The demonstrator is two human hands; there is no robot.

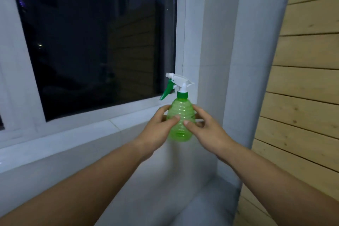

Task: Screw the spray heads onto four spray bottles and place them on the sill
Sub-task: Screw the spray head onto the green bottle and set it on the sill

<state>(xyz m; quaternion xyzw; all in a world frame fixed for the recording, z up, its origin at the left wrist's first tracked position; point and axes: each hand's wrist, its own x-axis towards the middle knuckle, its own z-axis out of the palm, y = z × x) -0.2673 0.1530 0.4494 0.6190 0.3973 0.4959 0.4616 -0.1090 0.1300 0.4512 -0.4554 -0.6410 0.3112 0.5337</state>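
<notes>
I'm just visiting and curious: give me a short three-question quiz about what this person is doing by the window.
1. True or false: the green spray bottle already has its spray head fitted.
2. How is the bottle held? A) by the left hand only B) by both hands around its body C) by the trigger
3. Fill in: the trigger on the spray head is coloured ____.

Key
1. True: the white head sits on a green collar on the bottle's neck.
2. B: the left hand and the right hand grip opposite sides of the body, in front of the sill.
3. Green.
</notes>
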